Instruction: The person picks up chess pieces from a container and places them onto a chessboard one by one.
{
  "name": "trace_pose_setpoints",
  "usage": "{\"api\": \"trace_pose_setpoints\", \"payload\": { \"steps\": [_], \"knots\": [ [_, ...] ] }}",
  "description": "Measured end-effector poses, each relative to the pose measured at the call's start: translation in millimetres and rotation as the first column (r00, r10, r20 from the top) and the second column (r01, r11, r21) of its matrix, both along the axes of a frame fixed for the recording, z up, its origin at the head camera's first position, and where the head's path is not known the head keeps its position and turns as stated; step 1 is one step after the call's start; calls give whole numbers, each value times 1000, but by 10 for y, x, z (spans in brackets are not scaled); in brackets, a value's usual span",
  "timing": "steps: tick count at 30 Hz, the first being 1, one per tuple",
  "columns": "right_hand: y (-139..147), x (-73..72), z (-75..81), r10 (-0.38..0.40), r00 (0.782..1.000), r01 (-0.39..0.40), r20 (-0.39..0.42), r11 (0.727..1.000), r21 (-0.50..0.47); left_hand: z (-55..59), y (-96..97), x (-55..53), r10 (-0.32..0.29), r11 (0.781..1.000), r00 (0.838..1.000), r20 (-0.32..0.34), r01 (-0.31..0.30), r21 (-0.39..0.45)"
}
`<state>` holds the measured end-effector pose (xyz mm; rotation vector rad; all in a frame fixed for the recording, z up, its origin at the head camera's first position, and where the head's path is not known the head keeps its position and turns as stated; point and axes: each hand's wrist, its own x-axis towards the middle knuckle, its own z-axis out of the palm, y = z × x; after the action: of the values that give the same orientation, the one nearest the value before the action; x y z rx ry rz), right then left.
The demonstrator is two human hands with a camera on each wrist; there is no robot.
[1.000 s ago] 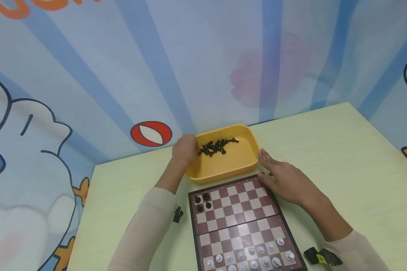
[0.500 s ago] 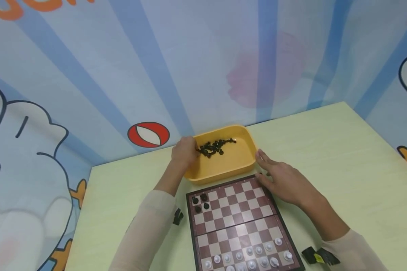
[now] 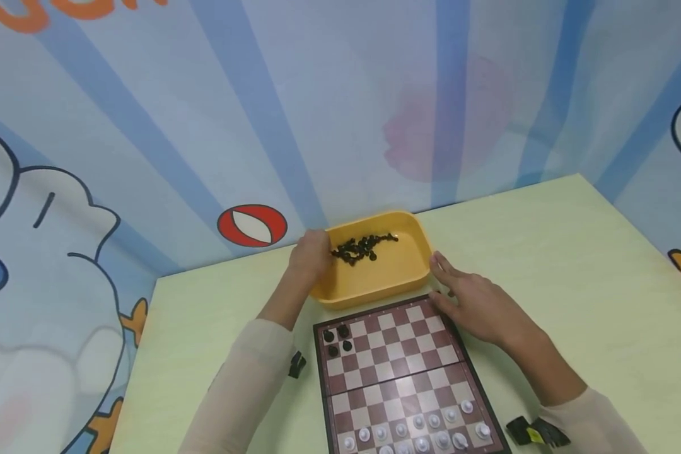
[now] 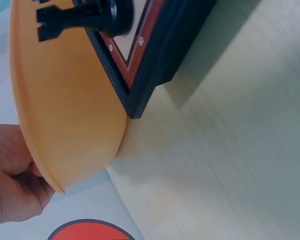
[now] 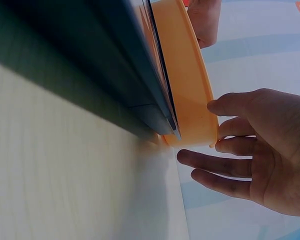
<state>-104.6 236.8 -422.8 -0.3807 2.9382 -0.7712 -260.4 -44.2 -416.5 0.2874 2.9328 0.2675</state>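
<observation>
My left hand (image 3: 311, 252) grips the left rim of a yellow plastic tray (image 3: 388, 277), its fingers curled over the wall and partly hidden inside. A loose heap of black chess pieces (image 3: 363, 247) lies in the tray, beside those fingers. My right hand (image 3: 479, 306) touches the tray's right end, fingers fairly straight; in the right wrist view its thumb (image 5: 230, 105) meets the rim. Just in front of the tray lies a brown-and-white chessboard (image 3: 397, 340). Several black pieces (image 3: 340, 340) stand in its far left corner, and white pieces (image 3: 422, 422) line the near side.
The pale yellow table (image 3: 545, 265) reaches back to a blue cartoon-printed backdrop (image 3: 352, 113). Black wrist gear shows beside the left sleeve (image 3: 255, 366) and the right sleeve (image 3: 596, 419). The tray stands near the table's back edge.
The head view shifts slightly. Both hands, the tray and the pieces keep their places.
</observation>
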Motion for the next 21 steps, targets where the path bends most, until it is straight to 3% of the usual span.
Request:
{"api": "trace_pose_setpoints", "payload": {
  "steps": [11, 21],
  "knots": [
    [3, -34, -21, 13, 1000, -13, -1, 1000, 5, 14, -58, 67, -10, 1000, 999, -41, 11, 18],
    [52, -76, -10, 20, 1000, -20, -8, 1000, 7, 148, -78, 205, -43, 994, 994, -105, 53, 92]
  ]
}}
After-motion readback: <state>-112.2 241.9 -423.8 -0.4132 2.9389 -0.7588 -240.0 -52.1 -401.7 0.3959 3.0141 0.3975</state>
